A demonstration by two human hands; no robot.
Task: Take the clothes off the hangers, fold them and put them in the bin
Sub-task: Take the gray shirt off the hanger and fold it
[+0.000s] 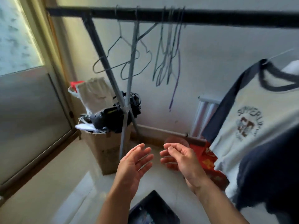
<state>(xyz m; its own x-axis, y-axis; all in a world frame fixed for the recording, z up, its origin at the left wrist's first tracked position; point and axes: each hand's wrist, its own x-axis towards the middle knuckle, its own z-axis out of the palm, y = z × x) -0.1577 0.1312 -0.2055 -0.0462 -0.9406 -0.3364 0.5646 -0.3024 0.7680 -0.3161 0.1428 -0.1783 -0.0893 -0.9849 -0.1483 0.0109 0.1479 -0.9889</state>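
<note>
Cream T-shirt (pixel 242 126) with dark sleeves hangs on a wire hanger (pixel 278 54) at far right, collar above hand level, untouched. Right hand (pixel 181 160) is the nearer one but apart from the fabric; fingers loosely curled, holding nothing. Left hand (pixel 135 165) is just beside it, fingers relaxed and straight, empty. Dark bin (pixel 142 202) lies below, between the forearms. Bare hangers (pixel 129 62) hang on the black rail (pixel 161 14) above. A cardboard box (pixel 105 151) stands behind, to the left.

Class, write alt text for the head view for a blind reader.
The left hand and right hand, open and empty, are raised below a rail of bare hangers. A white T-shirt hangs at right; a dark bin sits below.
</note>
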